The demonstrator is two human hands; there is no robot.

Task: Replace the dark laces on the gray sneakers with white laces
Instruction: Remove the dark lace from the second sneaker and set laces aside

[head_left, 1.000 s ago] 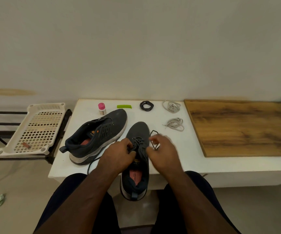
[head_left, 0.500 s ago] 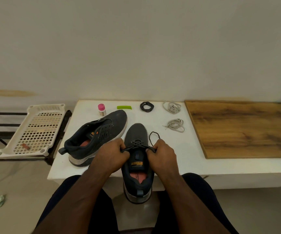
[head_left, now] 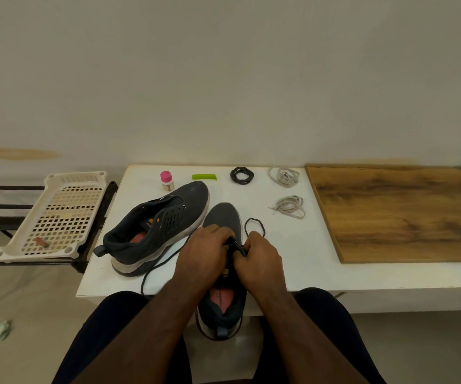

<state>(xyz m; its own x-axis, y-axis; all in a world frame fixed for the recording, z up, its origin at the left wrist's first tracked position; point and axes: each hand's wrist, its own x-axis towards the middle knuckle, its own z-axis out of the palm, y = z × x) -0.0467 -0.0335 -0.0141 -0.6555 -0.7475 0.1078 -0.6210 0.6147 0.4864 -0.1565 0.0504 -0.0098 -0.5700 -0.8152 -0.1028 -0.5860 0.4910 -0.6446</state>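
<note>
Two gray sneakers are on the white table [head_left: 315, 261]. The left sneaker [head_left: 157, 231] lies laceless, tilted on its side. The right sneaker [head_left: 223, 273] points away from me, its heel past the table's front edge. My left hand [head_left: 204, 253] and my right hand [head_left: 260, 259] meet over its eyelets, both pinching its dark lace [head_left: 236, 245]. One lace loop [head_left: 254, 227] sticks out behind my right hand; another strand [head_left: 157, 268] trails left across the table. Two white lace bundles, one [head_left: 284, 176] farther, one [head_left: 290, 207] nearer, lie at the back right. A coiled dark lace [head_left: 242, 176] lies beside them.
A pink-capped bottle [head_left: 166, 180] and a green strip [head_left: 204, 177] sit at the table's back. A wooden board [head_left: 401, 212] covers the right part. A white perforated tray [head_left: 54, 214] rests on a black rack at the left. My knees are below the table's front edge.
My hands, spread apart with the lace stretched between them half a second ago, have come together over the eyelets. The sneaker has shifted slightly toward me since one second ago.
</note>
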